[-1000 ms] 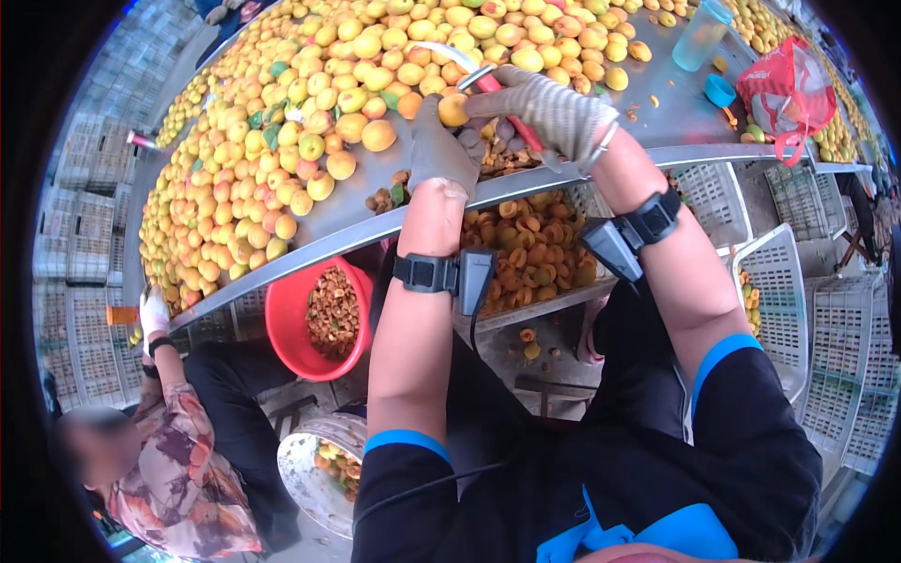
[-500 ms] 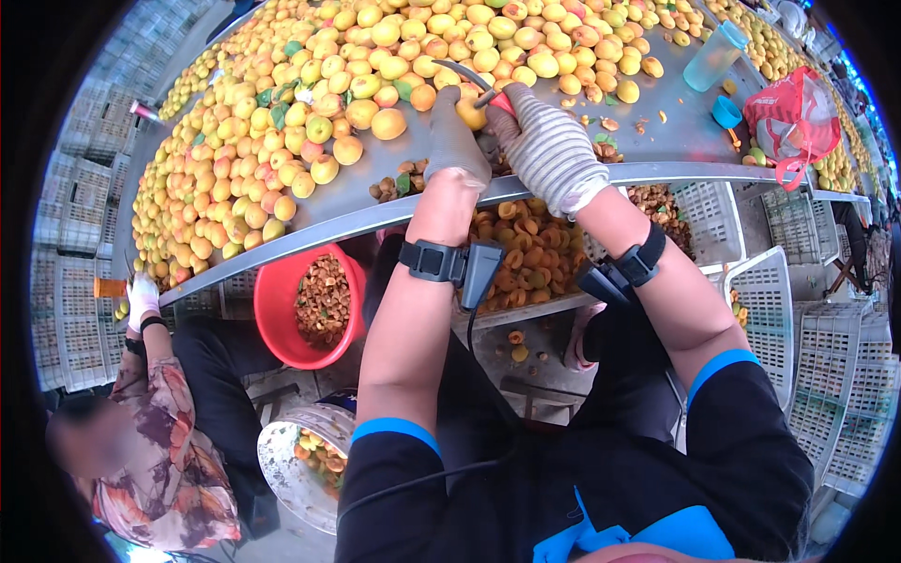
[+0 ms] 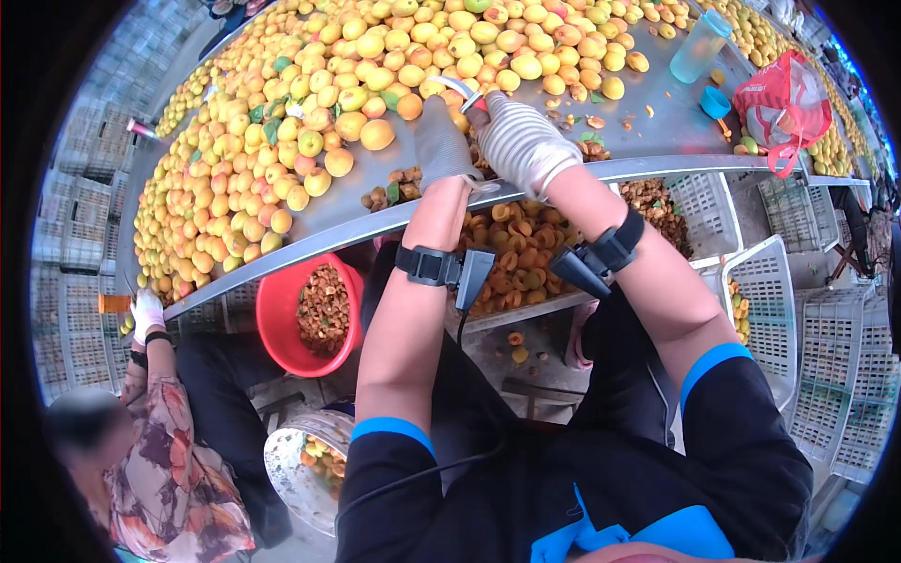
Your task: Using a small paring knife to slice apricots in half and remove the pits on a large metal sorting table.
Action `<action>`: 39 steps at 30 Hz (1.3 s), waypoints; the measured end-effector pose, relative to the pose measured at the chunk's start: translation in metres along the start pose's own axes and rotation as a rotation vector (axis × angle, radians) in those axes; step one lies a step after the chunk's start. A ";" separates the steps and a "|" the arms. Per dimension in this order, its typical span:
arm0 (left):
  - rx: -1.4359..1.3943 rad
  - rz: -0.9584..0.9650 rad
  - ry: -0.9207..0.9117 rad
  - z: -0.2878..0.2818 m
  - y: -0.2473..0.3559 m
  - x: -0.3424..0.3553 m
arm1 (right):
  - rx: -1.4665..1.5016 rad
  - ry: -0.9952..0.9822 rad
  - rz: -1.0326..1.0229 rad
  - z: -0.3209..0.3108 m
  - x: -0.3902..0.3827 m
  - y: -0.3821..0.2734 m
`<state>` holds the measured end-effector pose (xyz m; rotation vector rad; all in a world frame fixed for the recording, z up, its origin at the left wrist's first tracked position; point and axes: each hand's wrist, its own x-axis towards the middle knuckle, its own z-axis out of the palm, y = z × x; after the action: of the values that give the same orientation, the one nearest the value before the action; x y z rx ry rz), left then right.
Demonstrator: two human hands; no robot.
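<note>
In its grey glove, my left hand (image 3: 441,145) is closed round an apricot (image 3: 459,118), which shows only as a sliver between the two hands. Wrapped in a striped glove, my right hand (image 3: 527,141) grips a small curved knife (image 3: 454,86) with a red handle. Its blade points up and left over the fruit, close to my left fingers. Whole yellow-orange apricots (image 3: 310,131) lie heaped on the metal table (image 3: 375,218) ahead and to the left. Brown pits (image 3: 405,183) lie at the table's near edge beside my left hand.
Below the table edge are a crate of apricot halves (image 3: 511,253), a red tub of pits (image 3: 266,310) and a white bucket (image 3: 286,469). At right stand a teal bottle (image 3: 699,52), blue cup (image 3: 715,101) and red bag (image 3: 784,103). A co-worker (image 3: 169,460) sits at left.
Both my hands have shifted a little left, still together. The knife has tilted and its blade now catches the light. Less of the apricot shows. The co-worker at left has shifted slightly.
</note>
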<state>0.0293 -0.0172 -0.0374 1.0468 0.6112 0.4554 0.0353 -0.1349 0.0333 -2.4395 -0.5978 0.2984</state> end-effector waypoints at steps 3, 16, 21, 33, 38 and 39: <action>-0.214 -0.235 -0.011 -0.002 0.009 -0.015 | 0.730 -0.508 0.273 -0.013 0.001 0.012; -0.445 -0.186 -0.070 -0.001 0.010 0.001 | 0.352 -0.019 -0.098 -0.001 -0.029 0.002; -0.392 -0.019 0.015 0.000 0.008 -0.002 | 0.149 0.070 -0.181 0.022 -0.021 0.019; -0.591 -0.127 -0.108 -0.012 -0.004 0.005 | 0.071 -0.011 -0.130 0.026 -0.036 0.001; -0.462 -0.045 -0.162 -0.001 -0.001 -0.004 | 0.045 -0.008 -0.054 0.007 -0.027 -0.005; -0.449 -0.093 -0.209 0.001 0.001 -0.007 | 0.020 0.010 -0.058 0.001 -0.024 -0.003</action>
<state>0.0242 -0.0218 -0.0340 0.6239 0.3463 0.3731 0.0133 -0.1440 0.0360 -2.3987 -0.6570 0.2663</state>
